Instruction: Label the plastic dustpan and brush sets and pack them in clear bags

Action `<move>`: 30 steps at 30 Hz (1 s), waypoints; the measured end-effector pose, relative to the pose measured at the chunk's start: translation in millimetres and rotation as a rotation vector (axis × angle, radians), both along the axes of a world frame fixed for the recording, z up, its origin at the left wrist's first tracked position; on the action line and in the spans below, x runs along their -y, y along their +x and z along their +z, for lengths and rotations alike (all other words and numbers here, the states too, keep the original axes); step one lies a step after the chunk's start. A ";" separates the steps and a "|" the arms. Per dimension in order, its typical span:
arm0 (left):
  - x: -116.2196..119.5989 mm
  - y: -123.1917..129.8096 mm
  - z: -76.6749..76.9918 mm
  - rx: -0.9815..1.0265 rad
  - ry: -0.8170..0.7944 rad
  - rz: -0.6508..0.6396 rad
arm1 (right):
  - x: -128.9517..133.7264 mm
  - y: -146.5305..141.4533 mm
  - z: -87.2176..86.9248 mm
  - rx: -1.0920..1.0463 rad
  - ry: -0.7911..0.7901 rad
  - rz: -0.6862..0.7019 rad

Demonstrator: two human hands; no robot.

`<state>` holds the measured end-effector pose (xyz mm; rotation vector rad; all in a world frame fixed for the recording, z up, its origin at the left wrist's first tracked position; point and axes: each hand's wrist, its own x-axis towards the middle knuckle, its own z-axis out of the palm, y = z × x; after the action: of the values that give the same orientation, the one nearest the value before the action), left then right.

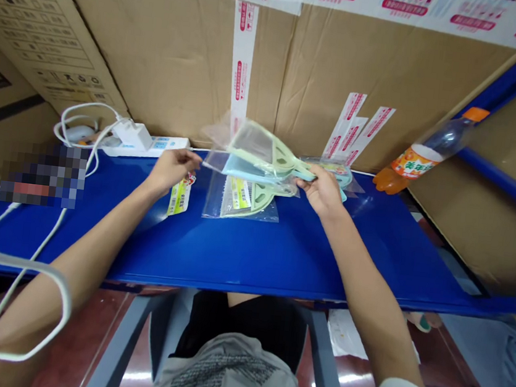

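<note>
Near the middle of the blue table, my right hand is closed on the handles of a green racket-shaped piece and a light blue one under it, with clear plastic around them. Below these lies a clear bag with a green piece and a yellow label. My left hand is at the left of the bags, its fingers bent together; whether it pinches the plastic edge cannot be made out. Just beneath it is a yellow-green card. Another bagged blue piece lies behind my right hand.
An orange-capped drink bottle leans at the back right. A white power strip with cables stands at the back left. Large cardboard boxes wall off the back. A white cable loop hangs over my left forearm.
</note>
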<state>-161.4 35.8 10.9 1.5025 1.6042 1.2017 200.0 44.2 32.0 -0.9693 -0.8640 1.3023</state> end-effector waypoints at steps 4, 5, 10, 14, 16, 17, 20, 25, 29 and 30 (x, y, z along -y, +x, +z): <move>5.8 11.0 -8.2 -0.284 0.017 -0.201 | -4.1 4.6 -3.8 -0.056 0.014 -0.072; 7.7 15.5 -11.0 -0.372 0.037 -0.234 | -4.5 3.5 -6.1 -0.062 0.000 -0.086; 13.9 33.7 -26.4 -0.655 0.147 -0.195 | -6.1 -3.9 -14.5 -0.121 -0.031 -0.131; 12.0 34.5 -35.1 -0.721 0.311 -0.223 | -5.7 -4.5 -14.2 -0.158 -0.017 -0.145; 9.3 31.3 -38.3 -0.729 0.361 -0.270 | -4.6 -3.9 -13.3 -0.159 -0.019 -0.150; 7.9 29.3 -39.7 -0.728 0.376 -0.292 | -4.0 -3.6 -13.0 -0.159 -0.018 -0.152; 3.7 23.5 -43.5 -0.728 0.401 -0.332 | -2.9 -3.0 -13.1 -0.156 -0.019 -0.160; -0.1 18.1 -48.3 -0.803 0.409 -0.379 | -3.7 -1.9 -15.4 -0.144 -0.039 -0.171; 1.0 17.6 -48.1 -0.841 0.422 -0.379 | -4.4 -0.4 -17.0 -0.145 -0.031 -0.165; 1.7 17.8 -47.3 -0.845 0.434 -0.382 | -4.4 -0.1 -17.2 -0.144 -0.030 -0.165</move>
<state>-143.5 34.1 -36.4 2.7061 1.4470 0.7448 199.9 48.6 14.8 -0.9373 -0.6423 1.2303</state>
